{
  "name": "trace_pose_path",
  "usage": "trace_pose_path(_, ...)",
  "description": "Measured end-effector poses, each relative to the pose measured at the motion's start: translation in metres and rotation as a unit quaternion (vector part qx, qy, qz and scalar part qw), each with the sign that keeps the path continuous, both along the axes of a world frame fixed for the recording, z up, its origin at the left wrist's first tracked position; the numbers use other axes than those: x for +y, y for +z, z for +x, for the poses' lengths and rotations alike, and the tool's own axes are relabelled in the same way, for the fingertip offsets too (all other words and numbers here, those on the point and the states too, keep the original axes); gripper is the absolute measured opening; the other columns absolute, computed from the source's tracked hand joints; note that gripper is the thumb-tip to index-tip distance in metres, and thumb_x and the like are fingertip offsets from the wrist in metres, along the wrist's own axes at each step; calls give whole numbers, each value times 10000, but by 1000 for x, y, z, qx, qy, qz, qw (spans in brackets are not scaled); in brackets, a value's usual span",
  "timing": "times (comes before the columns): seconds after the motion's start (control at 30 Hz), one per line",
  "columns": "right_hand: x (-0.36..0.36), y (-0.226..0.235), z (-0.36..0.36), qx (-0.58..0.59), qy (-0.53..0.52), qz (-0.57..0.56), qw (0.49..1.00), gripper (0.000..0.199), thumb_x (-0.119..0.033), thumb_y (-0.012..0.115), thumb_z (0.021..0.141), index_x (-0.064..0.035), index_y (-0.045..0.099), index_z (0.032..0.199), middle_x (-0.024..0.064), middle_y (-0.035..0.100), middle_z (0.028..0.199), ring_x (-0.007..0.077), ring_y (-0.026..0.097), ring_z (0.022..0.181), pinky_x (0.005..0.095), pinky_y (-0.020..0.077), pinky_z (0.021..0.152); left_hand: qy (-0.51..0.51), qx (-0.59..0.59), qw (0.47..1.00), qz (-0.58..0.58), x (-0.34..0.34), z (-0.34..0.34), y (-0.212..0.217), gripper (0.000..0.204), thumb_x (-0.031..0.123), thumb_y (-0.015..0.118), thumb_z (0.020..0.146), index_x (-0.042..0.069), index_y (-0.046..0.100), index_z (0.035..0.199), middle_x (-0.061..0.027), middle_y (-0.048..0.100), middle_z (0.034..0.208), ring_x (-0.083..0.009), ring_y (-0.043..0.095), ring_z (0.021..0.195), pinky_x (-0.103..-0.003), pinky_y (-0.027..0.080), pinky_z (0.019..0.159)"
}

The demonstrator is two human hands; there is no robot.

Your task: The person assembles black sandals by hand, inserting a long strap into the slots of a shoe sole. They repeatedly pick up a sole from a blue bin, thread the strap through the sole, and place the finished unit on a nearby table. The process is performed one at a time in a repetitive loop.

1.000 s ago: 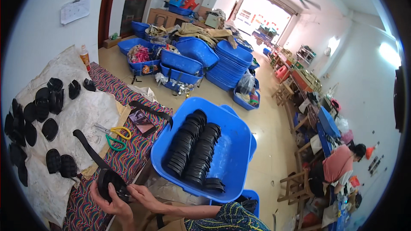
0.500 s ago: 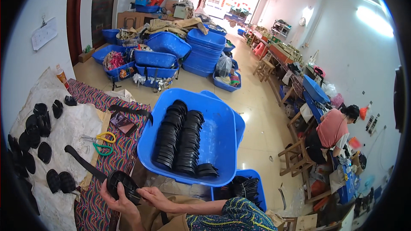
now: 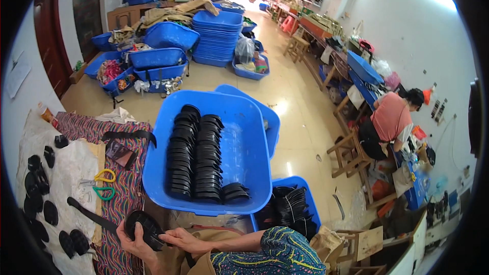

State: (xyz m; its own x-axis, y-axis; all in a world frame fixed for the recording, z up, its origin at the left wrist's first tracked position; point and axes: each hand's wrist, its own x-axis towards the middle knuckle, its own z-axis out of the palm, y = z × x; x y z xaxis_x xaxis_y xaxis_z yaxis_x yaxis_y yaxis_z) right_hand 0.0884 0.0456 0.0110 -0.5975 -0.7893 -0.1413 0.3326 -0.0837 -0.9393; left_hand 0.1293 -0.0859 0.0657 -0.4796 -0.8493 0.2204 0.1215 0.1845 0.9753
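A black oval pad (image 3: 147, 225) was beside the tabletop (image 3: 121, 193), at its near right, long axis slanting far left to near right; the left hand (image 3: 134, 246) gripped it, thumb inside, and the right hand (image 3: 186, 240) pinched its right end.

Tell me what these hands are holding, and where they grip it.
A black, rounded, shell-like piece: the left hand grips its left side, thumb over its face; the right hand pinches its lower right end.

2 hands (image 3: 136, 246), 2 blk tbl straps (image 3: 93, 215), 1 pr ylw/grn scissors (image 3: 96, 179), 2 long blk-pad rows (image 3: 181, 158), 1 co-worker (image 3: 391, 118)
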Motion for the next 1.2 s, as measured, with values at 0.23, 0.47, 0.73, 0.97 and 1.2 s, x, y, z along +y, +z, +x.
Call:
trace_pose_path(0.23,17,15,-26,-80,-56,4,995,453,-417,539,979,-61,576,702,-55,441,593,45,380,541,253,287,471,-59,2,998,34,8,-42,-8,286,22,669,841,-46,563,1098,-88,606,978,-146,598,819,-266,518,722)
trace_pose_path(0.47,-2,-12,-26,-59,-46,-35,997,434,-397,551,976,-65,587,700,-58,473,596,36,396,547,247,299,480,-20,-15,998,62,-4,-38,-17,318,39,680,848,-50,558,1128,-110,612,1014,-169,607,849,-292,523,745)
trace_pose_path(0.73,6,21,-24,-64,-54,-38,996,416,-349,561,975,-65,597,673,-73,464,580,29,384,546,239,283,480,68,2,996,53,10,-26,-13,347,94,665,877,-54,544,1167,-143,604,1079,-203,615,900,-321,531,766)
trace_pose_path(0.97,-10,-7,-8,9,-78,-35,996,462,-371,552,984,-46,606,660,-54,470,549,30,401,512,250,293,448,111,-42,992,-44,21,-15,7,340,108,653,874,-41,570,1167,-152,617,1083,-226,625,928,-331,533,788)
trace_pose_path(1.2,6,20,-23,107,2,49,993,511,-403,539,977,-20,602,645,19,504,506,99,443,468,318,341,456,60,24,997,34,15,-6,9,302,40,672,835,-44,587,1112,-131,620,1067,-218,606,965,-336,504,852)
